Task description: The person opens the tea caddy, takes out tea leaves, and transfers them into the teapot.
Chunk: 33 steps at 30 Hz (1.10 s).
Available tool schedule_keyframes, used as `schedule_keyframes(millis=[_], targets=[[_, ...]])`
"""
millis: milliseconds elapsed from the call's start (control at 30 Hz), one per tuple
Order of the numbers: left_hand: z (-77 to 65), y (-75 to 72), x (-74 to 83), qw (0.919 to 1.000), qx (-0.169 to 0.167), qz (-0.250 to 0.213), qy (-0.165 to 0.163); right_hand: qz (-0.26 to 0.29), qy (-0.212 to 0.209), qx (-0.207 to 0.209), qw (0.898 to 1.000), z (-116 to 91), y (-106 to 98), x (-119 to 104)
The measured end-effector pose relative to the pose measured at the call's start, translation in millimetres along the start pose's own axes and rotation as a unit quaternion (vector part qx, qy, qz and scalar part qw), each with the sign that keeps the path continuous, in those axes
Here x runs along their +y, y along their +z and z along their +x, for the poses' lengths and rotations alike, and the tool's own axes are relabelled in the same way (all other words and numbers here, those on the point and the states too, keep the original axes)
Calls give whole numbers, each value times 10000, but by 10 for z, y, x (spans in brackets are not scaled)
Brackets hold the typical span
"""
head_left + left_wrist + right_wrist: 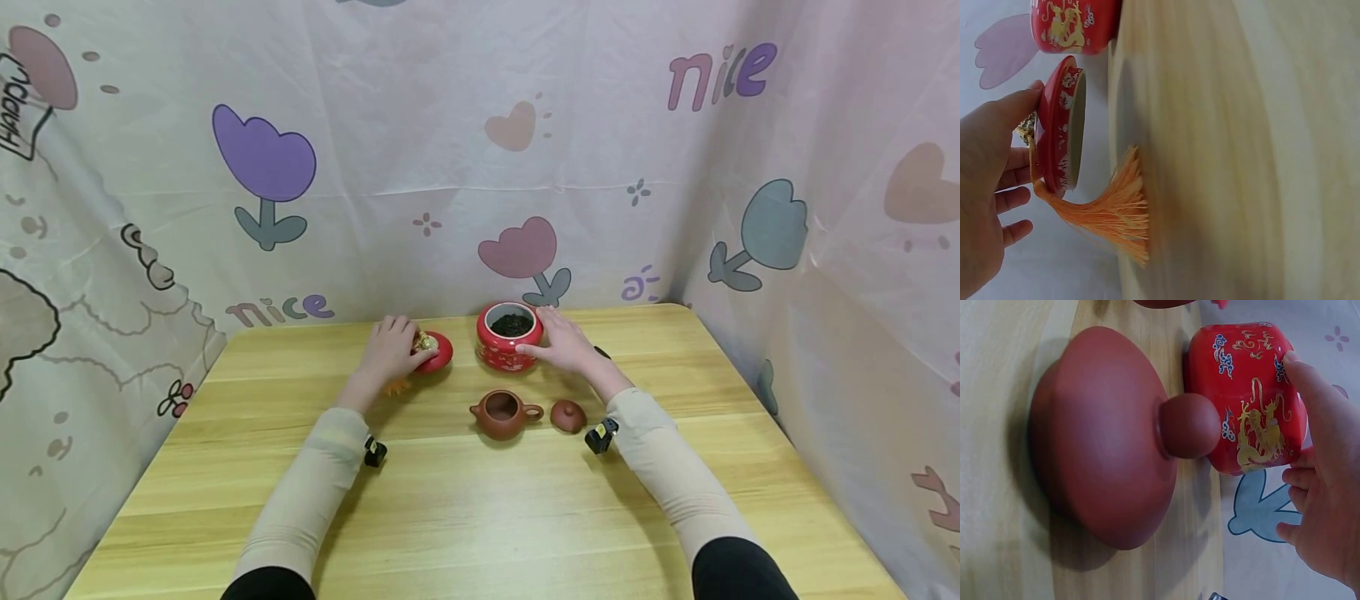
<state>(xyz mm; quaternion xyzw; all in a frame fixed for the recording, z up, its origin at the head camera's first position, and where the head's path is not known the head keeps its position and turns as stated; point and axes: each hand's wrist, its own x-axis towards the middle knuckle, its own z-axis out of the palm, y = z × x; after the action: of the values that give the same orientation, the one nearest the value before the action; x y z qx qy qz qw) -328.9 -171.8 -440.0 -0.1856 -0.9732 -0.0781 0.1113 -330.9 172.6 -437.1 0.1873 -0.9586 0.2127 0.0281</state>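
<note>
My left hand (390, 343) holds a red lid (441, 353) by its gold knob. In the left wrist view the lid hangs just above the table, and its orange tassel (1116, 215) trails down to the wood. Right of it stands a red jar (504, 357) with gold dragon decoration, uncovered, with dark loose tea leaves (512, 325) inside. My right hand (567, 343) grips the jar's right side, thumb at the front and fingers toward the back. Nearer to me sit a small brown clay teapot (500, 427), uncovered, and its round-knobbed lid (567, 415).
A light wooden table (465, 517) carries everything. Behind it hangs a patterned curtain (390, 150), close to the back edge. A small black object (602, 352), mostly hidden, lies behind my right wrist.
</note>
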Motion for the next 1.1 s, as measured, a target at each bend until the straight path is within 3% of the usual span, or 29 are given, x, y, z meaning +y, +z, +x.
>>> schedule_keyframes(millis=[333, 533, 1100], targets=[[-1, 115, -63, 9989, -399, -26, -235, 15, 36, -8, 10000, 17, 27, 15], [1, 151, -76, 9985, -449, -50, -310, 75, 148, -92, 9998, 7, 14, -1], [-36, 110, -61, 9947, -672, -524, -583, -6, 162, -138, 9998, -8, 11, -9]])
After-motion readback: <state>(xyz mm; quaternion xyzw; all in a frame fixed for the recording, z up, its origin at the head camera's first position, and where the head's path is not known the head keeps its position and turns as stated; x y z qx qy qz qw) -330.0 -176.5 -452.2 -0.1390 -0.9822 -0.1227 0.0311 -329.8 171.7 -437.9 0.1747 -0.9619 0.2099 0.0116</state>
